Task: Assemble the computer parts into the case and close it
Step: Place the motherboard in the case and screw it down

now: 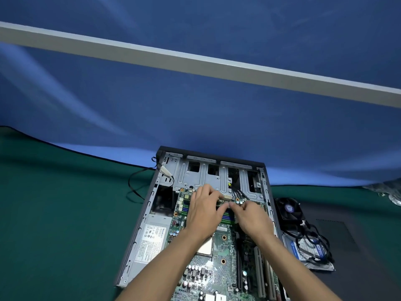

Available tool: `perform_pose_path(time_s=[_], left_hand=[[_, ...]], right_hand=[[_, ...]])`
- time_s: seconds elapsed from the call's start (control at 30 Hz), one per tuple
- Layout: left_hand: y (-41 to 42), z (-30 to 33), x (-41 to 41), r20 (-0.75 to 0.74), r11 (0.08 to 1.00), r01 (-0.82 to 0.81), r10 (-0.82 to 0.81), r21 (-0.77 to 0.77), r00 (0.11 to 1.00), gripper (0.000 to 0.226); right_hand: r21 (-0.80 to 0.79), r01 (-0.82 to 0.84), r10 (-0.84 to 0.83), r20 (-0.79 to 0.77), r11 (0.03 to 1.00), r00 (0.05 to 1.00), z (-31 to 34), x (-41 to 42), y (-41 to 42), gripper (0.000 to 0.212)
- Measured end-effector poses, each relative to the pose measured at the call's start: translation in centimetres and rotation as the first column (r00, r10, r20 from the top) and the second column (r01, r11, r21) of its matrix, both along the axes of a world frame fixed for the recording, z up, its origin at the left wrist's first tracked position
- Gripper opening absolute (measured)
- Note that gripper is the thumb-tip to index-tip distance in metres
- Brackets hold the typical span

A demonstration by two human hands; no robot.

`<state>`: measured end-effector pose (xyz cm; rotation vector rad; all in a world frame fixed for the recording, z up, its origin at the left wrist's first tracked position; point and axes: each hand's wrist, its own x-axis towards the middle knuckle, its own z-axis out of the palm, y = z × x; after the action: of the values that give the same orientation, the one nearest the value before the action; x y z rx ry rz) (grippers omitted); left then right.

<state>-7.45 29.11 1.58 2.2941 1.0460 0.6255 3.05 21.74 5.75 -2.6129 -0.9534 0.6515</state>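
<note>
The open computer case [138, 227] lies flat on the green mat, its motherboard [219, 268] facing up. Both my hands meet over the blue and green memory slots [226, 217] at the board's far end. My left hand [204, 207] curls its fingers over a green memory stick [220, 202] standing on edge there. My right hand [249, 216] pinches the same stick at its right end. Most of the stick is hidden under my fingers. The bare silver CPU [206, 246] shows beneath my left wrist.
A silver power supply [152, 237] fills the case's left side, and empty drive bays [201, 172] sit at the far end. Right of the case lie a black cooler fan [289, 208], a hard drive [308, 250] under tangled cables, and a dark panel [351, 240]. A black cable [135, 183] loops out at the left.
</note>
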Motion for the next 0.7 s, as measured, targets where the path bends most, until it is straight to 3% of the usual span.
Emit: perform_pose_path(time_s=[0.1,0.2,0.4,0.53,0.6,0.7], left_hand=[[-0.1,-0.3,0.0,-0.024,0.999,-0.003,0.004,0.038,1.000,0.036],[-0.5,-0.5,0.0,-0.065,0.994,0.019,-0.012,0.112,0.998,0.035],[-0.5,-0.7,-0.1,-0.121,0.983,0.078,-0.058,0.168,0.991,0.041],[-0.6,-0.4,-0.1,-0.102,0.983,0.074,-0.057,0.169,0.993,0.039],[-0.5,-0.3,-0.1,-0.069,0.989,0.052,-0.043,0.138,0.997,0.036],[-0.2,0.4,-0.2,0.014,1.000,-0.022,0.022,0.017,1.000,0.031]], right_hand=[[-0.077,-0.063,0.070,0.094,0.995,0.993,-0.1,-0.2,0.3,0.046],[-0.072,-0.049,0.052,0.037,0.996,0.998,-0.1,0.0,0.3,0.046],[0.089,0.023,-0.023,-0.005,0.996,1.000,-0.9,0.0,-0.1,0.043],[0.033,-0.007,0.008,-0.016,0.999,1.000,-0.8,0.6,0.4,0.044],[-0.010,-0.038,0.038,0.034,0.999,0.999,-0.8,0.5,0.6,0.043],[0.050,-0.066,0.049,0.295,0.997,0.954,-0.9,-0.1,0.5,0.044]])
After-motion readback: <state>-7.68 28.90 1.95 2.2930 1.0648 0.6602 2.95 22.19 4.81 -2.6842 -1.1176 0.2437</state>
